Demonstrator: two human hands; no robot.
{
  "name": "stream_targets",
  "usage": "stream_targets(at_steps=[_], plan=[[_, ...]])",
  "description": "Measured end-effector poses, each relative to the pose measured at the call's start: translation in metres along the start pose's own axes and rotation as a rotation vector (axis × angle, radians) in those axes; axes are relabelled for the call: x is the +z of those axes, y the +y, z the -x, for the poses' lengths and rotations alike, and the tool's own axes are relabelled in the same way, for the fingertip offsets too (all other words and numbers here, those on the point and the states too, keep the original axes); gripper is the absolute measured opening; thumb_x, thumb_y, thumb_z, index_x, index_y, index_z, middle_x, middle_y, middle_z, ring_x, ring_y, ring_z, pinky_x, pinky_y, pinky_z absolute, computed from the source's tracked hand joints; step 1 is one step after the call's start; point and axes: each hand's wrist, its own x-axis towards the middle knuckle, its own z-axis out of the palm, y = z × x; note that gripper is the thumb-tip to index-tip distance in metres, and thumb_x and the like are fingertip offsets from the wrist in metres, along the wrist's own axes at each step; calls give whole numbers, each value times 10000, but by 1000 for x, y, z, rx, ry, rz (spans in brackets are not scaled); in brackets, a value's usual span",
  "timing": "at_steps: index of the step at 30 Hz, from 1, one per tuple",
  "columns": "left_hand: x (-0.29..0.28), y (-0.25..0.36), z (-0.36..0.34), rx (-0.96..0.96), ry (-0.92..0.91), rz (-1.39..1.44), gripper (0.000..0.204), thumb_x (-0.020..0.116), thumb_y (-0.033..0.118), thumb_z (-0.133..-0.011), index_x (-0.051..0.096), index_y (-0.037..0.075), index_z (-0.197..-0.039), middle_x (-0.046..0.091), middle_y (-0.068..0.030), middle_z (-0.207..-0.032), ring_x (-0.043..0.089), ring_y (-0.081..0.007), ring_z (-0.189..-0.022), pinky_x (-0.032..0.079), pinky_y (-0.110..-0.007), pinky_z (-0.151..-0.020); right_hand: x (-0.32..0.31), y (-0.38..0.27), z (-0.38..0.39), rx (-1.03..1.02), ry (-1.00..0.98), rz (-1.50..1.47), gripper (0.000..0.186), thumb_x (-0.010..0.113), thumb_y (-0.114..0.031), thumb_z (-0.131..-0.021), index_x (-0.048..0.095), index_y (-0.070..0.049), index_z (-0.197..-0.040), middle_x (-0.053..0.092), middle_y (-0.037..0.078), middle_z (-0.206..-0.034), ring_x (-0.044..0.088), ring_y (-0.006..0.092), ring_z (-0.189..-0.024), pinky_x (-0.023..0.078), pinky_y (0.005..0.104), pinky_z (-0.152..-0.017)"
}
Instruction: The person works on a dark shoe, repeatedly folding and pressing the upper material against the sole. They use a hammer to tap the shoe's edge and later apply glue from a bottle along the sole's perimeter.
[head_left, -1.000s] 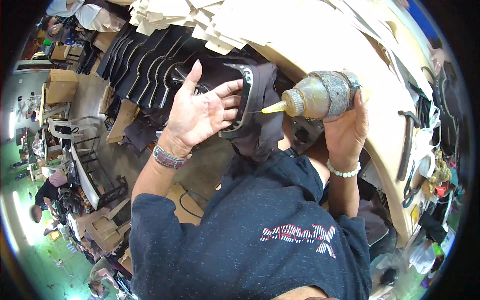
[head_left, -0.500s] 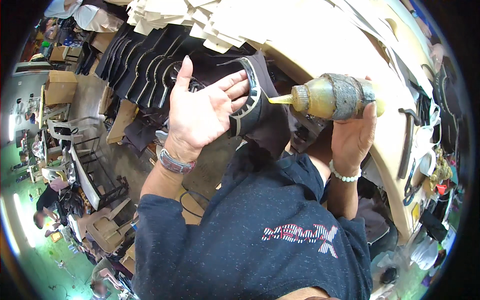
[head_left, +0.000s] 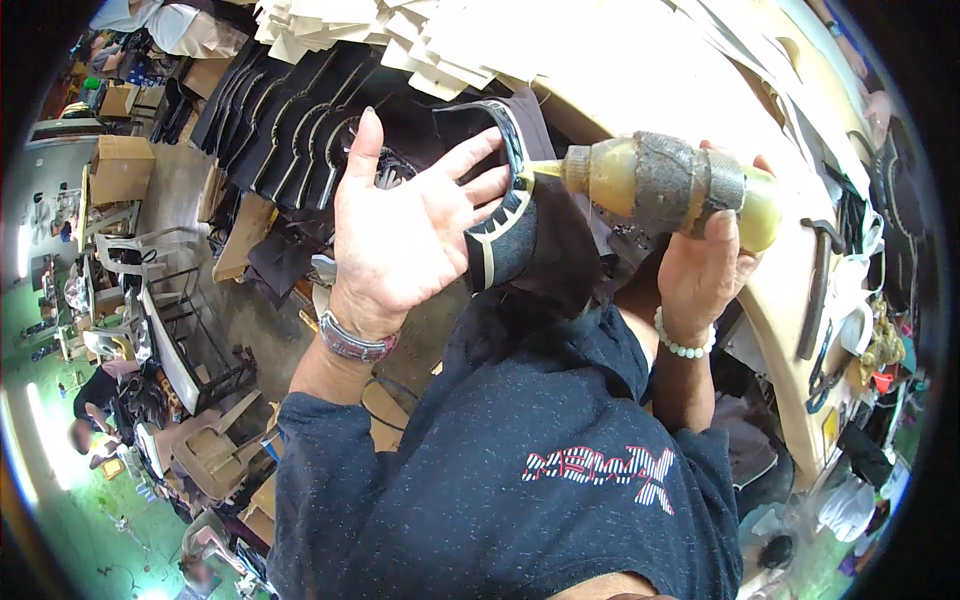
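My right hand [head_left: 700, 275] is wrapped around a squeeze bottle [head_left: 612, 176], yellowish, with dark tape about its middle. The bottle lies sideways, its thin yellow nozzle pointing left at a dark fabric piece [head_left: 560, 235]. This piece has a curved, notched edge with pale marks along it, and the nozzle tip is at that edge. Palm up, my left hand [head_left: 395, 240] has its fingers stretched out and its thumb apart. Its fingertips reach behind the curved edge, so their ends are hidden. The lower part of the piece hangs down toward my lap.
Several dark curved pieces [head_left: 290, 130] lie in an overlapping row beyond my left hand. Pale cut sheets [head_left: 440, 40] are heaped at the top of the table [head_left: 780, 330]. A hammer [head_left: 818, 285] rests along the right side. Cardboard boxes [head_left: 122, 170] and chairs stand at far left.
The bottle has shifted slightly left and up relative to the piece, so its nozzle now meets the notched edge. My left hand and the piece have moved slightly.
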Motion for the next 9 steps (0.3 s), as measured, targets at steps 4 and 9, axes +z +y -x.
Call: stream_targets(at_steps=[4,9], plan=[[3,-2,0,3,24,-23,1005,358,742,-795,85,16,-1435,271,-264,-1411,351,-374,-1271,296,-483,-1043,-9,4,-4,-64,-113,51,590,587,-140,-849,295,7,-1339,498,260,-1222,493,315,-1168,373,444,-1002],[4,-3,-1,-1,35,-70,1007,357,741,-796,72,18,-1437,263,-263,-1414,353,-374,-1269,309,-482,-1035,-14,7,-3,-37,-120,65,584,585,-157,-859,298,-10,-1346,474,257,-1263,480,336,-1183,367,455,-1009]])
